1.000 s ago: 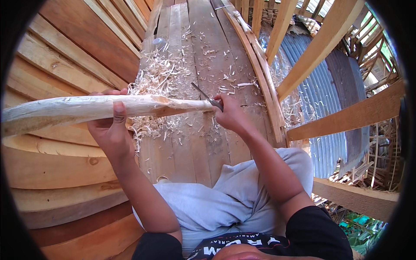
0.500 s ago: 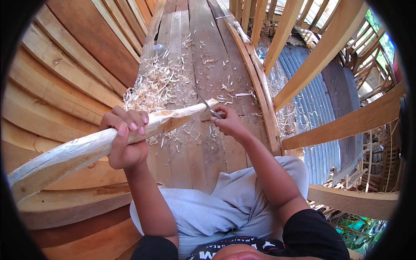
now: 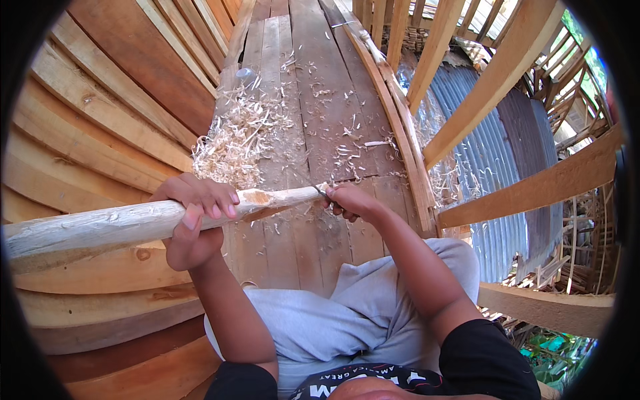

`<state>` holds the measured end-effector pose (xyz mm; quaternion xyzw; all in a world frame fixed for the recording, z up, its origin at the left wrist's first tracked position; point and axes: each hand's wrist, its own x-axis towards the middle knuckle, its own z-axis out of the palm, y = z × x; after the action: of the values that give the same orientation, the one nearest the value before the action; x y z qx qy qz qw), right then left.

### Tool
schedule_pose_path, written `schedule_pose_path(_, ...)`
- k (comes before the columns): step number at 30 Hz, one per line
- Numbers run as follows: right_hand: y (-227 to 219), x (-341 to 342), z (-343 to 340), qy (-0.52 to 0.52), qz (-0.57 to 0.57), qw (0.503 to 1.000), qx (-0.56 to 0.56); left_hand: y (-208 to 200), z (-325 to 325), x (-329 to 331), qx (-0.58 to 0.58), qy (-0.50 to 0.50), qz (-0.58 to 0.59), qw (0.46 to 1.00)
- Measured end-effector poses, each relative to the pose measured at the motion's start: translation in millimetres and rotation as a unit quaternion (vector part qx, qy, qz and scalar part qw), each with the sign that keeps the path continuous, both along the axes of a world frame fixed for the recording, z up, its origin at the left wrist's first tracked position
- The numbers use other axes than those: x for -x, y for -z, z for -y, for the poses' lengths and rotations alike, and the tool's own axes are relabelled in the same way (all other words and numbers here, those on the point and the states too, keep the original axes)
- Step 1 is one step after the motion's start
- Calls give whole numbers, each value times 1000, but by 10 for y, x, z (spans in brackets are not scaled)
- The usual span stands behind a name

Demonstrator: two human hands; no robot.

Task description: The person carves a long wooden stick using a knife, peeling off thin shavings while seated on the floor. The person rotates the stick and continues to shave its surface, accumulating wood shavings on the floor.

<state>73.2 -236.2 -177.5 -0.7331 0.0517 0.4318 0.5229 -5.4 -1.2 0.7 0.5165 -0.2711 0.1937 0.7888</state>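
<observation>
Gripping the pale pole (image 3: 100, 230), left to centre of frame, with the wrapped fingers of the left hand (image 3: 205, 197)! Holding the knife (image 3: 319, 189) right at the narrow end, mid-frame, in the curled fingers of the right hand (image 3: 350, 200). Risk here: skidding off that tip from too hard a push, or gouging too deep from any roll of the pole.

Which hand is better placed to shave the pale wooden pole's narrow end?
Likely the right hand: it holds the thin dark-bladed knife at that end. The left hand is wrapped around a thicker part of the pole.
</observation>
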Motion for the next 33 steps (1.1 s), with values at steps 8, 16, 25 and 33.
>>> schedule_pose_path(8, -407, 285, -282, 24, 137, 986, 88, 38, 244, 4, 9, -92, -6, 996)
schedule_pose_path(16, -129, 133, -48, -16, 171, 972, 159, 44, 308, -49, 28, -134, -8, 991)
schedule_pose_path(25, -294, 107, 12, -34, 305, 950, 59, 49, 236, -50, 30, -163, -13, 986)
schedule_pose_path(33, -584, 130, 7, -110, 65, 983, 130, 49, 182, -54, 31, -182, -18, 983)
